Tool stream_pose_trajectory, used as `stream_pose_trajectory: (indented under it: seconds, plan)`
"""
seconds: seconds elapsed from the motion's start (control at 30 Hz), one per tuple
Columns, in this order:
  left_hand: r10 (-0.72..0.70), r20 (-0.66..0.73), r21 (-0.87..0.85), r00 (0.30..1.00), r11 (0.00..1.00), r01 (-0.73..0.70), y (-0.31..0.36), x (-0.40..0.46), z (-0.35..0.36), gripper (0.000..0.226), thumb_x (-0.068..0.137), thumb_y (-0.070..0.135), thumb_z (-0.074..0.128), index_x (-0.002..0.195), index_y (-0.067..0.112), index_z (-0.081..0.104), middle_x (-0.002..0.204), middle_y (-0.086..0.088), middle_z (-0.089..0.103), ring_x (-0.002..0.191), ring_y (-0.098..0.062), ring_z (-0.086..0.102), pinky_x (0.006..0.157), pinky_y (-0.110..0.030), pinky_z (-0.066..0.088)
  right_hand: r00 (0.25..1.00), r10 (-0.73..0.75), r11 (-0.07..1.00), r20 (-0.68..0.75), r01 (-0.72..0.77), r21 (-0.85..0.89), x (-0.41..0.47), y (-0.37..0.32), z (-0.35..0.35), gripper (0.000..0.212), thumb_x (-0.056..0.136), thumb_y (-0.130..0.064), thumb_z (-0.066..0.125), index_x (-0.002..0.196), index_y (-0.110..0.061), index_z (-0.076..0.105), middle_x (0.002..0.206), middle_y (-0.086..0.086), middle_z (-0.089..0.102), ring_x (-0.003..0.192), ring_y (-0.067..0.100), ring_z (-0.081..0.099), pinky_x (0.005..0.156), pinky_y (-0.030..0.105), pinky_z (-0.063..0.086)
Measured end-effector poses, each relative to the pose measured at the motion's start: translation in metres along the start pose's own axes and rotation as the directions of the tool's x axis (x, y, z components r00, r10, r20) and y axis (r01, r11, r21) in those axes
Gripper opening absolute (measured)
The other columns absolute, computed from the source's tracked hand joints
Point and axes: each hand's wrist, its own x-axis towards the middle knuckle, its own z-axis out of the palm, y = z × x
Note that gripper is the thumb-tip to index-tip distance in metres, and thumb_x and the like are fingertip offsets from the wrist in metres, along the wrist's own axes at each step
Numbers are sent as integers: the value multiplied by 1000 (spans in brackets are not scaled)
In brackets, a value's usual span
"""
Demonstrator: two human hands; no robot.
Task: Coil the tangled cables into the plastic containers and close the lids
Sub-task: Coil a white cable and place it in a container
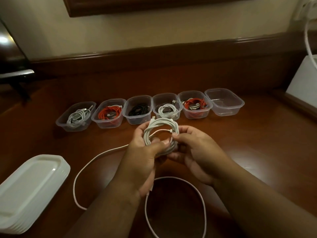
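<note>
Step in hand: you are coiling a white cable [161, 133] just above the bench [257, 152], at the centre of the frame.
Left grip: your left hand [142, 157] grasps the left and lower side of the coil, fingers curled round the loops.
Right grip: your right hand [193, 152] pinches the right side of the coil near a plug end, thumb and fingers closed on the strands.
Loose tail: an uncoiled length [85, 170] runs off to the left and loops back across the bench in the lower middle of the frame, so by my reckoning the winding is not finished.
Containers: six clear containers stand in a row across the middle; five hold coiled cables, and the empty container [224, 103] sits at the right end.
Lids: a stack of lids [30, 186] lies at the lower left; no container is closed yet.
Next move calls for: drawing in the tail loop by loop without letting the coil spring apart, then lowering it into the empty container.
Hard to make out: your left fingertips are hidden behind the coil; whether the tail belongs to this same cable is unclear where your wrists cover it; the lid count blurs at the frame edge.
</note>
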Motion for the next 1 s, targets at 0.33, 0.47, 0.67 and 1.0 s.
stream_pose_trajectory:
  seconds: [0.33,0.47,0.67,1.0]
  plan:
    - [56,184,498,981,855,-142,2,-1,-8,74,84,-15,54,124,46,49,99,1,61,79,-2,60,72,-25,51,904,-427,709,-2,333,-621,4,-1,-14,10,97,-18,59,101,-21,68,81,1,73,71,11,69,64,26,57]
    - [79,93,603,993,789,-119,4,1,-10,63,86,9,69,127,51,44,103,8,65,82,-5,66,68,-23,56,869,-494,687,-29,369,-626,5,-3,-20,12,96,-20,59,96,-29,67,81,-6,70,71,6,66,60,21,51]
    - [-2,37,523,999,852,-17,7,0,-6,25,98,14,58,115,32,55,69,-2,71,54,-8,61,46,-17,40,780,-625,616,-36,465,-636,7,1,-20,9,95,-23,59,100,-30,63,94,-1,65,79,14,64,65,28,56]
    - [50,114,648,992,754,-113,7,1,-10,26,94,14,62,110,36,64,67,0,66,58,-6,61,53,-21,47,737,-674,599,-50,506,-620,6,-1,-21,15,95,-20,59,98,-34,63,92,-6,66,81,8,64,68,21,54]
